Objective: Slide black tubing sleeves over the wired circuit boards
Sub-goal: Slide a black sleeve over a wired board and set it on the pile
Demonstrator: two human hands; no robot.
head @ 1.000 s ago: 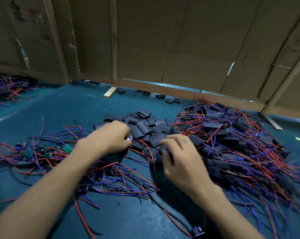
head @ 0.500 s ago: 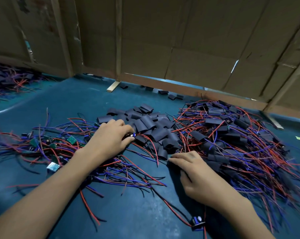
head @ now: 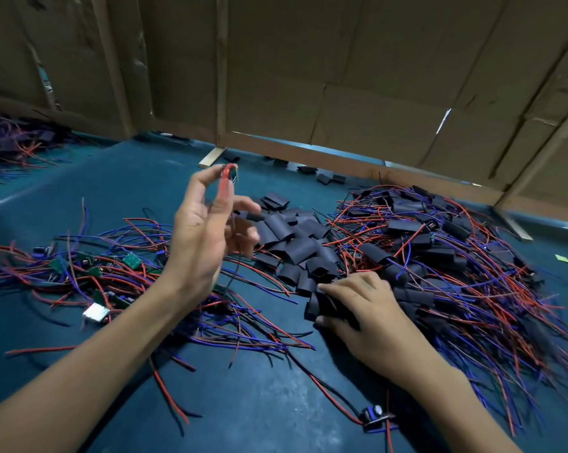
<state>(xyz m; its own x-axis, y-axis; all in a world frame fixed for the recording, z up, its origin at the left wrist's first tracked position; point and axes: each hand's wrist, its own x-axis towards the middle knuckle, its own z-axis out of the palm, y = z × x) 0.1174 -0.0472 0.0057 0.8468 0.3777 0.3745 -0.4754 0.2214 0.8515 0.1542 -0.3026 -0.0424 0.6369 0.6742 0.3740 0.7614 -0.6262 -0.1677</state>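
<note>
I count two hands — the left hand (head: 207,237) and the right hand (head: 367,308). Loose black sleeves (head: 295,243) lie in one heap, too many for me to number. Bare wired boards (head: 112,273) form one tangle toward the table's (head: 243,403) left edge; sleeved boards (head: 439,250) make one pile toward its right edge. One single board (head: 374,416) sits alone by the near edge — wires uncountable.

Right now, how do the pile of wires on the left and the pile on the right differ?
The left pile shows bare green circuit boards; in the right pile black sleeves cover the boards. The left pile lies thinner and flatter; the right pile is denser and higher. Both have red and blue wires and lie on the blue table.
</note>
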